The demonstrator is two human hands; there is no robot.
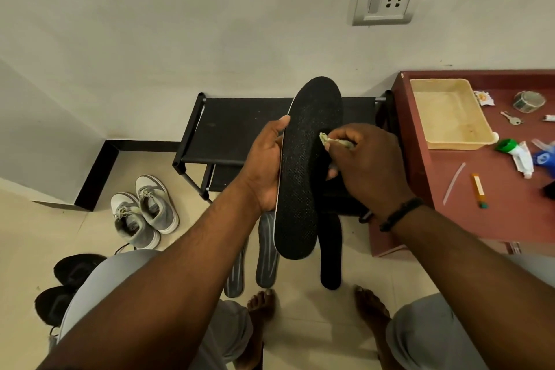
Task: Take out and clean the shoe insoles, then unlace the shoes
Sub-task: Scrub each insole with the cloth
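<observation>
My left hand grips a long black insole by its left edge and holds it upright in front of me. My right hand pinches a small greenish cloth against the insole's face. On the floor below lie two grey insoles and another black insole. A pair of grey lace-up sneakers stands at the left. Two black shoes sit at the lower left, partly hidden by my knee.
A black shoe rack stands against the wall behind the insole. A maroon table at the right carries a beige tray, keys, a tape roll and tubes. My bare feet are on the tiled floor.
</observation>
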